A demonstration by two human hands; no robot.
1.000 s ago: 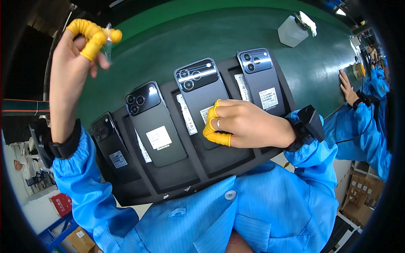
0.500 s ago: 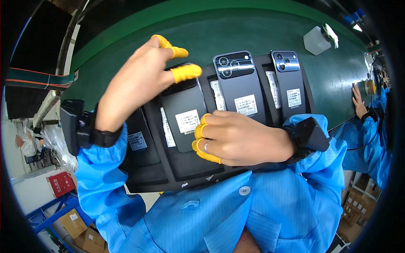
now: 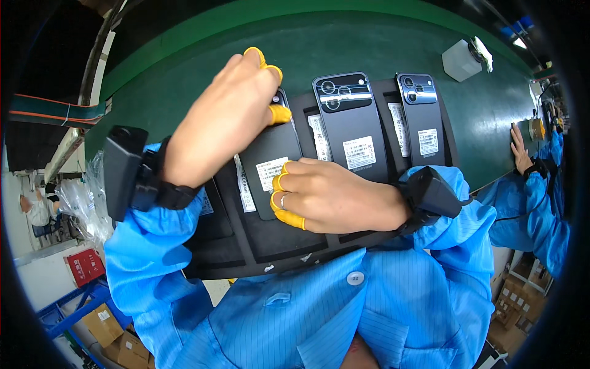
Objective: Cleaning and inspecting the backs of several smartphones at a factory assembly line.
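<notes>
My left hand (image 3: 227,114) reaches over the camera end of a dark smartphone (image 3: 270,142) lying back up. Its yellow-covered thumb touches the phone's back, apart from the bent fingers beyond the top end. Across the phone's lower right side lies my right hand (image 3: 335,195), a ring on one finger. Its yellow-covered fingers are curled together at the white label (image 3: 270,174); whatever they pinch, if anything, is hidden. The phone sits in a black tray (image 3: 246,265), beside two grey smartphones (image 3: 362,126) (image 3: 421,111) on the right and a dark, partly covered one at left.
White label strips (image 3: 318,138) stand beside the phones in the tray. A whitish bottle (image 3: 462,60) is at the back right of the green table (image 3: 246,37). A co-worker's hand (image 3: 520,149) rests at the right edge. Clear plastic bags (image 3: 92,203) hang at left.
My left hand has moved slightly right and its fingers have curled, the thumb drawing back. My right hand has shifted a little left over the phone.
</notes>
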